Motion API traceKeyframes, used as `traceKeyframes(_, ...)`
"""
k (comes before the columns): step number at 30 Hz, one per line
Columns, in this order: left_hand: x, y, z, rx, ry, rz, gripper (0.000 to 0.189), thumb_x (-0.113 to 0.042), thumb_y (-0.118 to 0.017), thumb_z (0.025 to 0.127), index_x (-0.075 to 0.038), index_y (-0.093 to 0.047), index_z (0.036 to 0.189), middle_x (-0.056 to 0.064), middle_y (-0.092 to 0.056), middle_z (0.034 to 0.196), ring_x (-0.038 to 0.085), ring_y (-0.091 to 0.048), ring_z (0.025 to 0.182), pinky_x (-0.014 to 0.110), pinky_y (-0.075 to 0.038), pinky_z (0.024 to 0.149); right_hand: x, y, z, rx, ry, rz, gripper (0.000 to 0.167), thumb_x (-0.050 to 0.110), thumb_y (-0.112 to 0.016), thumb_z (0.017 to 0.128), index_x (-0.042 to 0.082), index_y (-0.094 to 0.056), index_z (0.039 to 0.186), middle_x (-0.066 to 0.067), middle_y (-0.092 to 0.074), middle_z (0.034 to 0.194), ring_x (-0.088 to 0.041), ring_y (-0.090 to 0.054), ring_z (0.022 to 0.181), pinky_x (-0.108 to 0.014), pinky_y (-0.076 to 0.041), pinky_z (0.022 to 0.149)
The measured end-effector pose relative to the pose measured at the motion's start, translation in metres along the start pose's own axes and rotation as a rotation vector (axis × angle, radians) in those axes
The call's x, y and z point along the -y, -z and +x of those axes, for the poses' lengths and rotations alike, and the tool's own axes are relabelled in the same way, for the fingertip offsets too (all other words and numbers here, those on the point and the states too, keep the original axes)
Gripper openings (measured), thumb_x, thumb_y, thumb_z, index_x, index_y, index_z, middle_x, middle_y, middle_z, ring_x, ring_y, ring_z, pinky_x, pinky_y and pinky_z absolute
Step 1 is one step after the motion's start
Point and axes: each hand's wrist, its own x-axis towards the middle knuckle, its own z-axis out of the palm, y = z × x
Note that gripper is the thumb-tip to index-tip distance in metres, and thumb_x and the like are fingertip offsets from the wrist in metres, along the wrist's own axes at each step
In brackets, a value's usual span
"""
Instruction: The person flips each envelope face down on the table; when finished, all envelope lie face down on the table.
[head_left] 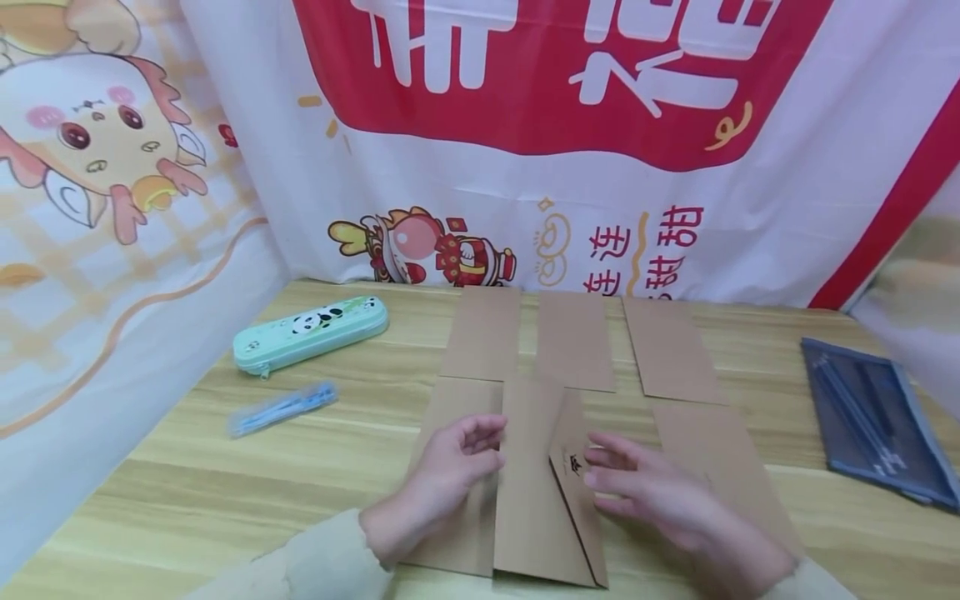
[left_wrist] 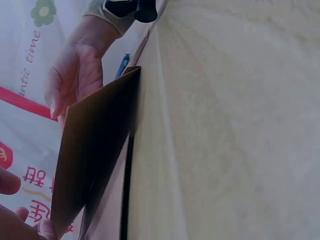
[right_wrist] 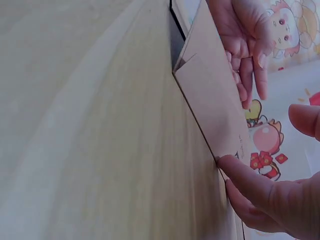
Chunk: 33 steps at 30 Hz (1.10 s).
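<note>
A brown paper envelope [head_left: 528,492] lies between the two hands, its pointed flap [head_left: 577,479] with small black print facing up on the right side. The left hand [head_left: 450,471] is at its left edge, fingers loosely bent; in the left wrist view its fingertips [left_wrist: 47,229] touch the raised edge and the thumb stands apart. At the right edge is the right hand [head_left: 648,492]; in the right wrist view a fingertip [right_wrist: 227,162] touches the flap side near the table, thumb away. The envelope's left side is tilted up, showing a dark underside in the left wrist view.
Another brown envelope [head_left: 450,521] lies just left, one [head_left: 720,446] lies partly behind the right arm, and several form a back row [head_left: 576,342]. A mint panda pencil case [head_left: 311,333] and blue pens in clear wrapping [head_left: 283,408] lie left; a navy mesh pouch [head_left: 873,417] lies right.
</note>
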Motion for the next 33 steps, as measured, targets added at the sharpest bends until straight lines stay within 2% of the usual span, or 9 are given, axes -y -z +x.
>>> traceKeyframes(5,-0.005,0.007,0.0,-0.026,-0.028,0.024,0.048,0.007,-0.057,0.079,0.009,-0.047,0.126,0.024,-0.049,0.13,0.036,-0.046,0.122,0.037,-0.04,0.102,0.003,-0.009,0.008,-0.018,-0.008,-0.008,0.079,0.017,-0.06,0.088,-0.008,-0.011,0.144,-0.036,-0.017,0.144,-0.045,-0.034,0.128,-0.042,-0.045,0.097)
traceKeyframes(12,-0.009,0.013,0.002,-0.057,-0.07,0.064,0.044,0.009,-0.056,0.08,0.01,-0.049,0.123,0.024,-0.053,0.125,0.035,-0.049,0.118,0.033,-0.045,0.097,0.008,-0.02,0.017,-0.012,-0.032,-0.009,0.082,0.015,-0.062,0.086,-0.004,-0.008,0.145,-0.035,-0.016,0.144,-0.046,-0.035,0.127,-0.044,-0.044,0.097)
traceKeyframes(17,-0.011,0.015,0.004,-0.056,-0.111,0.098,0.044,0.009,-0.058,0.079,0.008,-0.05,0.122,0.022,-0.055,0.122,0.033,-0.051,0.115,0.031,-0.047,0.094,0.01,-0.026,0.023,-0.017,-0.044,-0.014,0.082,0.012,-0.062,0.085,-0.003,-0.009,0.146,-0.035,-0.016,0.145,-0.046,-0.034,0.127,-0.044,-0.044,0.097)
traceKeyframes(24,-0.02,0.004,0.008,-0.012,-0.183,0.115,0.045,0.011,-0.056,0.078,0.007,-0.052,0.123,0.022,-0.054,0.122,0.033,-0.053,0.111,0.029,-0.049,0.092,0.009,-0.031,0.023,-0.026,-0.041,-0.014,0.085,0.011,-0.065,0.082,-0.003,-0.01,0.146,-0.031,-0.016,0.147,-0.047,-0.021,0.133,-0.045,-0.04,0.101)
traceKeyframes(33,-0.03,-0.013,0.019,0.091,-0.228,0.125,0.042,0.004,-0.058,0.084,0.004,-0.051,0.125,0.02,-0.054,0.123,0.032,-0.052,0.112,0.032,-0.048,0.093,0.007,-0.032,0.023,-0.004,-0.001,0.016,0.086,0.011,-0.064,0.081,-0.005,-0.008,0.145,-0.032,-0.017,0.146,-0.045,-0.022,0.134,-0.042,-0.041,0.101)
